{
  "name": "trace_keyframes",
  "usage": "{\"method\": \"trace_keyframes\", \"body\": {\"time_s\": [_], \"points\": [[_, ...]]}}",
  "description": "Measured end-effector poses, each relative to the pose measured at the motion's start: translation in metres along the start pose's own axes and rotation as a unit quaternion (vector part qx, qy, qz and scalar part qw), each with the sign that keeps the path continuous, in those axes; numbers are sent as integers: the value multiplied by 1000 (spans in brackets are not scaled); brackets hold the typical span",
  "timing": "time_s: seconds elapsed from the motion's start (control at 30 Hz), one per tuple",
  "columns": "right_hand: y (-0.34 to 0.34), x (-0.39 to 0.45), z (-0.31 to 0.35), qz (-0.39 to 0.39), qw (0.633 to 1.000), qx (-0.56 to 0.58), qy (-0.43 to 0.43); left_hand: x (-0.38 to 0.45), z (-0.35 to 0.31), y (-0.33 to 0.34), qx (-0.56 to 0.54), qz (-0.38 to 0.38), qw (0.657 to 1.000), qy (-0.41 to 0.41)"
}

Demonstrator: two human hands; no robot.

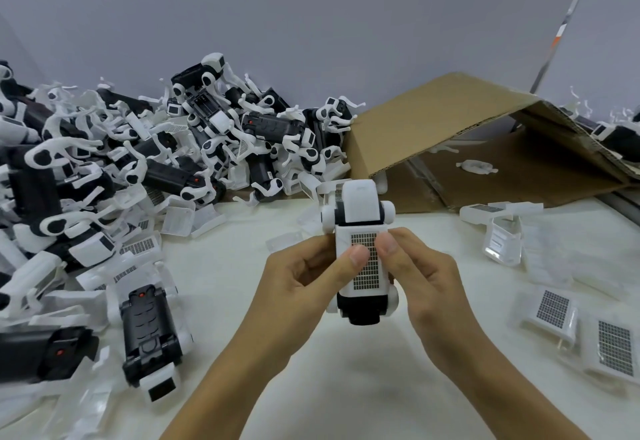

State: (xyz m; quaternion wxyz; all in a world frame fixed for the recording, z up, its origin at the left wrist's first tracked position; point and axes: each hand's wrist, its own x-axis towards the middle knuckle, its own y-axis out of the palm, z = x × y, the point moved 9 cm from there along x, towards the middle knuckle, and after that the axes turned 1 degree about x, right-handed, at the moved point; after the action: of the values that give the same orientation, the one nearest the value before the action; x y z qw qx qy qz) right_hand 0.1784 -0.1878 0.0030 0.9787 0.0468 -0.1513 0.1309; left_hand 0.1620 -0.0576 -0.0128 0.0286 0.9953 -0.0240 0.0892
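Gripped mid-air above table [346, 387]: toy robot body [360, 231], left hand [304, 280] and right hand [426, 280] curled round flanks, thumbs on grille panel; looks light, rigid plastic, best held by sides

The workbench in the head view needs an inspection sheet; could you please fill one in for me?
Surface: pale tabletop, with a bare patch in front of the person.
Job's things: white-and-black unit held above the table, its grid panel facing the camera.
Clutter: heap of similar units at left; one black unit lying apart; loose grid pieces at right.
Hands: left hand and right hand both grip the unit, thumbs on the panel.
Cables: nothing seen.
Surroundings: opened cardboard box lying on its side; grey wall behind.
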Motion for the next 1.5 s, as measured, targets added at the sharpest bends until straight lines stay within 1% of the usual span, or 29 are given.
{"method": "trace_keyframes", "body": {"time_s": [0.17,0.23,0.37,0.47,0.6,0.7,0.77,0.8,0.87,0.97,1.07,1.1,1.13,1.17,1.2,1.23,1.27,1.3,1.33,1.37,1.4,1.43,1.47,1.5], "points": [[4,0,-4,12,999,31,17,0,-2,0,-13,3,1000,4],[5,1,-2,18,999,23,14,0,-3,0,-21,5,1000,5],[-3,-1,6,-16,998,-50,-39,-3,-6,2,-21,-3,1000,19],[-5,-3,10,-28,996,-56,-64,-3,-6,4,-23,-10,999,25],[2,0,2,-1,1000,-21,-16,-3,-7,2,-5,-24,999,22],[-1,-1,7,-11,997,-61,-37,-4,-11,4,5,-13,999,37],[-3,-1,11,-12,998,-49,-48,-6,-14,5,8,-15,999,51],[-2,-1,12,-6,999,-32,-40,-6,-15,4,9,-21,998,54],[2,0,8,14,1000,-14,-14,-4,-13,0,0,-37,999,35],[11,0,5,33,999,-37,2,-2,-5,-11,-24,-56,998,-8],[10,-1,5,13,999,-45,-2,-2,-11,-14,38,-62,997,3],[9,-1,4,3,999,-36,7,-3,-16,-15,94,-64,993,17],[9,-1,2,-9,999,-20,26,-4,-23,-17,194,-73,977,39],[7,0,-3,-27,998,-5,50,-7,-32,-23,333,-103,935,62],[4,-1,-7,-53,995,14,84,-10,-42,-33,457,-144,875,74],[-1,-1,-15,-76,990,22,119,-14,-51,-46,539,-186,819,63],[-7,-1,-21,-97,983,14,157,-17,-55,-66,579,-221,785,12],[-14,-1,-26,-113,976,-12,184,-20,-52,-87,600,-237,760,-73],[-22,-1,-27,-135,968,-43,205,-24,-44,-107,622,-229,730,-165],[-32,-1,-29,-163,960,-73,215,-30,-32,-122,641,-195,697,-256],[-41,-1,-27,-191,951,-97,222,-35,-20,-132,649,-154,671,-323],[-47,-2,-27,-209,944,-113,228,-38,-11,-138,650,-120,662,-354],[-50,-4,-27,-222,939,-116,237,-39,-7,-140,651,-99,662,-357],[-53,-4,-29,-227,937,-105,242,-36,-7,-140,655,-92,669,-337]]}}
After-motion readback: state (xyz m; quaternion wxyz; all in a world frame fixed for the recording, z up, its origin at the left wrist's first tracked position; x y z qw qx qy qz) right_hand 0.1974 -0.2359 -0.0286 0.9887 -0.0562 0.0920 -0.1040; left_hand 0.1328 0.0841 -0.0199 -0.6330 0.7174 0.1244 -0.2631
